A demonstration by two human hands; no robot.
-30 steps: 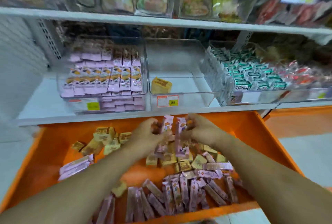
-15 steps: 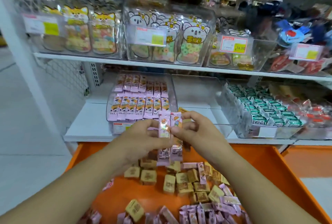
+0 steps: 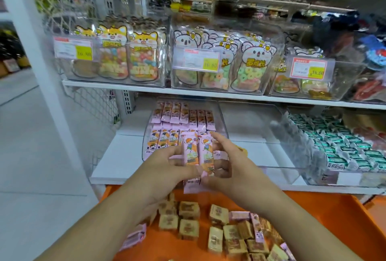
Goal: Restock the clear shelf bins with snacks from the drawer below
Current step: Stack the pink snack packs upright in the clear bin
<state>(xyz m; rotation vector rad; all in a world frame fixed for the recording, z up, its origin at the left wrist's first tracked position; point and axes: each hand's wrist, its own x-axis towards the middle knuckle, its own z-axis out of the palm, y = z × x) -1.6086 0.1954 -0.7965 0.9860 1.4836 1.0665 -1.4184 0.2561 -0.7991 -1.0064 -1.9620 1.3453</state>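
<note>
Both hands hold a small stack of pink snack packets [image 3: 198,152] upright, in front of the clear bin [image 3: 221,118] that is stocked with rows of the same pink packets. My left hand [image 3: 167,168] grips the stack from the left with thumb and fingers. On the right, my right hand [image 3: 227,162] holds the stack with its fingers extended up along the edge. Below them the orange drawer [image 3: 334,219] stands open, with tan square snacks [image 3: 189,208] and more pink packets [image 3: 134,237] loose inside.
A nearly empty clear bin [image 3: 261,131] sits in the middle of the lower shelf, with a bin of green-wrapped snacks [image 3: 344,147] to its right. The upper shelf [image 3: 129,86] carries bins of gummy candy bags with price tags. A white post [image 3: 41,72] stands at left.
Both hands have lifted the pink packets out of the drawer up to the level of the lower shelf bins. The view has tilted upward.
</note>
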